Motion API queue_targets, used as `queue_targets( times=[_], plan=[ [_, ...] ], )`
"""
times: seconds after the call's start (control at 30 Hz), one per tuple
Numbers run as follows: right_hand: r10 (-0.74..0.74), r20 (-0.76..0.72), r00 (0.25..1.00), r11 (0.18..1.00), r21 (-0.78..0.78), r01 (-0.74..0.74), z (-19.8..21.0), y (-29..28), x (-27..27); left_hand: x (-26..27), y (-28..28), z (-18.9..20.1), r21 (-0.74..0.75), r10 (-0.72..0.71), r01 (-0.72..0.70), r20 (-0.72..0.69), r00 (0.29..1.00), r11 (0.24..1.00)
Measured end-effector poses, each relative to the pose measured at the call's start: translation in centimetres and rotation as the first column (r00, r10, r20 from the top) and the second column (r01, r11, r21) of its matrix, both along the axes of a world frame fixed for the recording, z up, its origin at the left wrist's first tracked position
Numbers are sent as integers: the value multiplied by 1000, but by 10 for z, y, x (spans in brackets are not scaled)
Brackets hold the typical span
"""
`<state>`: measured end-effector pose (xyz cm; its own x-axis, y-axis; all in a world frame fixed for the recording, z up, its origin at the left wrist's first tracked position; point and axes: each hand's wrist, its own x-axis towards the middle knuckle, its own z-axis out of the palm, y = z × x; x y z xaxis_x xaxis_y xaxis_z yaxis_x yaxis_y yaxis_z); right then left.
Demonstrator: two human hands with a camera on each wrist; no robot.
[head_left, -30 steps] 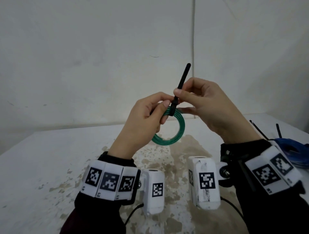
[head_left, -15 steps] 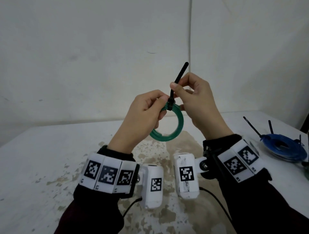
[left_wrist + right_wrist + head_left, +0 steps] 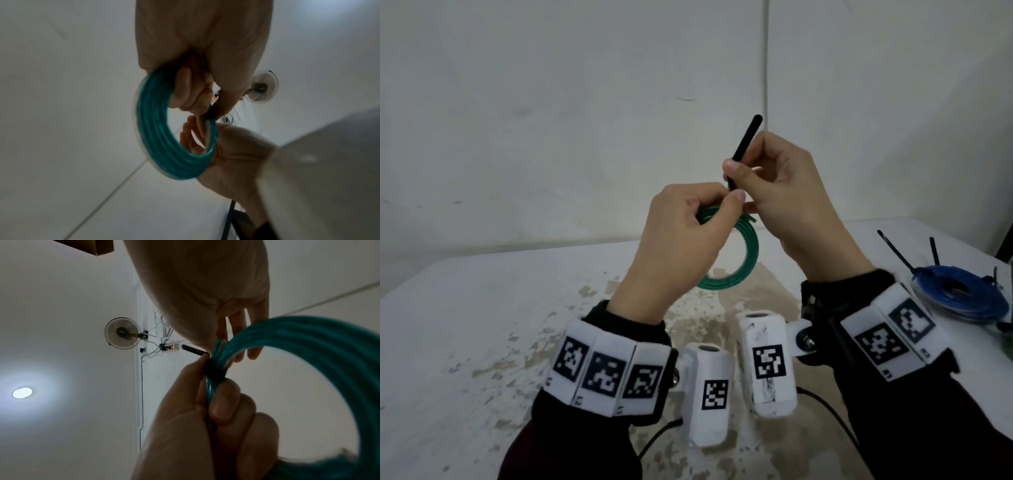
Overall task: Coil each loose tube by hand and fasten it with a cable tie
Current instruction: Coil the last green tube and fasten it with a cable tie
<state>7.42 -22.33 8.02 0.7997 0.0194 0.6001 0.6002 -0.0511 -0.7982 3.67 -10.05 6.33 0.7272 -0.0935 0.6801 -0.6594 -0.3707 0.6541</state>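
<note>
A green tube coil (image 3: 748, 255) hangs in the air above the white table (image 3: 482, 325). My left hand (image 3: 688, 219) pinches the coil's top, where a black cable tie (image 3: 744, 144) wraps it. The tie's band (image 3: 214, 369) circles the coil (image 3: 308, 344) right beside my left thumb. My right hand (image 3: 774, 178) pinches the tie's free tail, which sticks up and to the right. In the left wrist view the coil (image 3: 158, 129) hangs from my curled fingers, and the tie's head (image 3: 210, 113) shows at their tips.
A blue tube coil (image 3: 959, 294) with black cable ties sticking up lies on the table at the right. The table top is worn and stained in the middle. A white wall stands close behind.
My right hand has slid up along the tie's tail, away from the coil. The band around the green coil is drawn tighter. Both hands drifted slightly left in the picture.
</note>
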Motion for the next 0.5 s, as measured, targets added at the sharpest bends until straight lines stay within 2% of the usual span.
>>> queue_targets(
  times=[0.1, 0.2, 0.27, 0.4, 0.5],
  plan=[
    [-24, -6, 1000, 1000, -16, 24, 1, -4, 0, 1, 1, 0, 47, 9, -8, -6, 1000, 999],
    [-109, 25, 994, 993, -34, 110, 4, -10, 2, 3, 1, 0, -65, -164, 154, -199, 966, 986],
    [-85, -2, 996, 996, -11, 85, 4, -12, 2, 4, 2, -1, -115, -246, 222, -279, 928, 968],
    [10, -24, 1000, 1000, 19, -9, 6, -17, 0, 9, 12, -2, -103, -258, 239, -274, 927, 966],
    [21, 3, 1000, 1000, 14, -21, 7, -16, 0, 9, 12, -3, -210, -324, 269, -307, 895, 940]
  ],
)
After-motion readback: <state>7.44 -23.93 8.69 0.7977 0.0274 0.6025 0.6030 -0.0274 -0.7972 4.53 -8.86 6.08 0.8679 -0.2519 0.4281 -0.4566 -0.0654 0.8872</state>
